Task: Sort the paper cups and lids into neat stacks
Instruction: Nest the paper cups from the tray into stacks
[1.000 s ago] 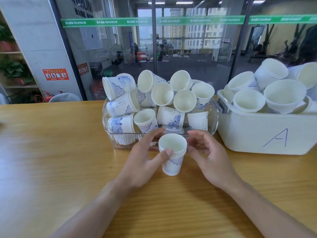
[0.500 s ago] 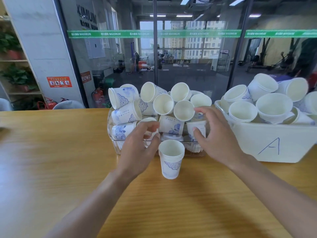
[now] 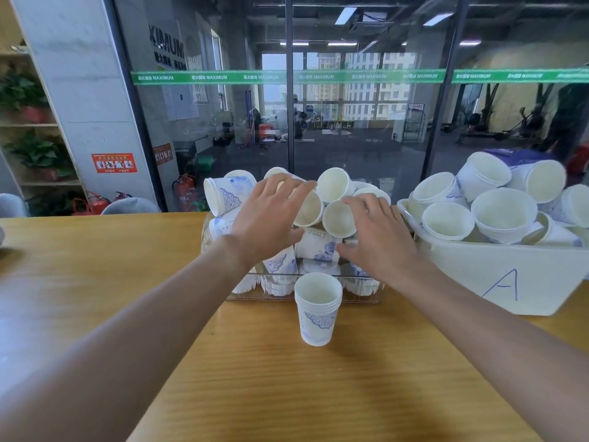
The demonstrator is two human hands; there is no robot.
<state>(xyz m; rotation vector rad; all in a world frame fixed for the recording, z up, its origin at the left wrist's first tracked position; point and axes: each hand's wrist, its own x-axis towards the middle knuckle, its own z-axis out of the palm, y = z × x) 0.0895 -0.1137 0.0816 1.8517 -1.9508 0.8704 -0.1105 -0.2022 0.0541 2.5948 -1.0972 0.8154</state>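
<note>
Both hands, left point(image 3: 271, 218) and right point(image 3: 379, 237), reach with spread, empty fingers over the clear bin point(image 3: 306, 296) of blue-patterned white paper cups point(image 3: 338, 218); a nested upright cup stack point(image 3: 318, 309) stands on the wooden surface point(image 3: 191, 346).

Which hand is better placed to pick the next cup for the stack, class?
Probably the right hand: its fingertips sit at the cup lying on its side in the clear bin, just behind the stack. The left hand spreads higher over the pile.
</note>
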